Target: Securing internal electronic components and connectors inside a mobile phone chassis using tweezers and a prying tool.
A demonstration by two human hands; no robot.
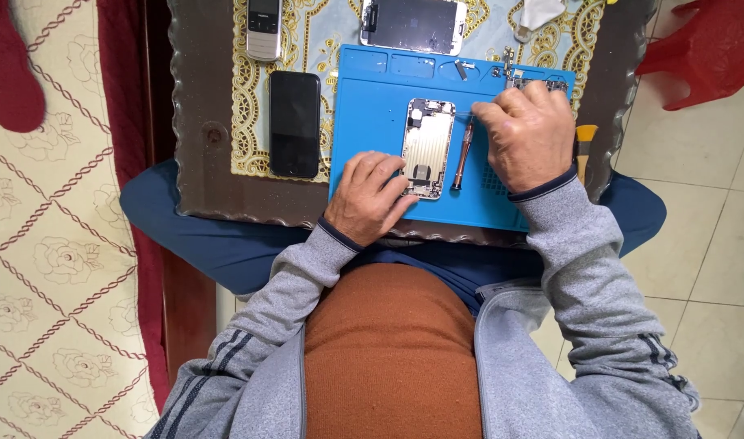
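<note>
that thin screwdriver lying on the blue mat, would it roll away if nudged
The screwdriver looks round and slim, so it would probably roll sideways. The blue mat seems rubbery with a raised rim, which likely stops it. It looks light and stiff, easy for the right hand to pinch.
</note>
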